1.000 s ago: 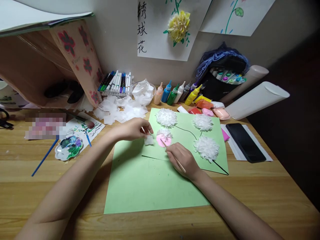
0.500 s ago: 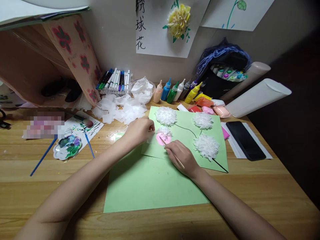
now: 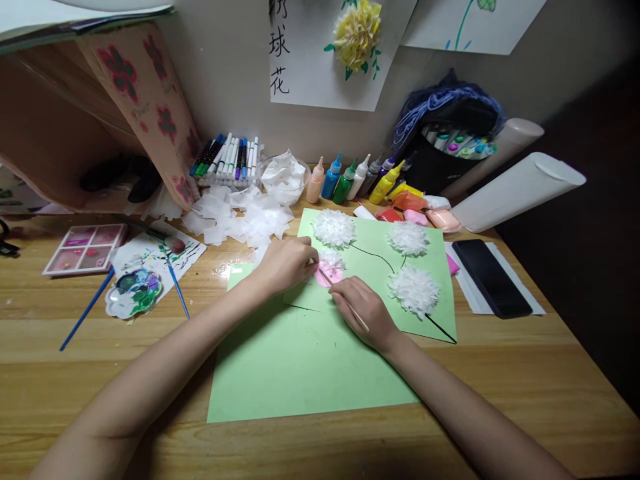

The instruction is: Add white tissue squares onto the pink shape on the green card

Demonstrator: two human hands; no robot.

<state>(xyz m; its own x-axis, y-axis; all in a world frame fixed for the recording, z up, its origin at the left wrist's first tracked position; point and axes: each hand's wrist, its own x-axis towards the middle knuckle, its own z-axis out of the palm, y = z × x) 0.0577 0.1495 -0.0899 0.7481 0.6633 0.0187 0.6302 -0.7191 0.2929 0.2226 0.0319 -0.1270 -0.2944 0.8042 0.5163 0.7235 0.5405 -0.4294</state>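
My right hand (image 3: 364, 310) grips a thin wooden stick (image 3: 356, 315), its tip resting on a pink round patch (image 3: 327, 275). White ruffled paper petals (image 3: 332, 258) cover the patch's far part. My left hand (image 3: 293, 262) is pinched closed at the patch's left edge, close to the stick's tip; whatever its fingertips hold is hidden. The patch lies on a green sheet (image 3: 370, 263) bearing several white paper pompom flowers (image 3: 414, 291) and thin black drawn stems. Under it, nearer me, lies a larger green sheet (image 3: 300, 373).
Loose white paper squares (image 3: 250, 217) and a clear bowl (image 3: 285, 179) of white paper sit behind my left hand. Paint bottles (image 3: 345, 183) line the back. A phone (image 3: 493, 279) lies right; a paint palette (image 3: 134, 293) and brushes (image 3: 87, 310) lie left.
My left hand has moved a little to the right, its fingertips now at the pink patch near the stick. My right hand has hardly moved. The view has shifted slightly.
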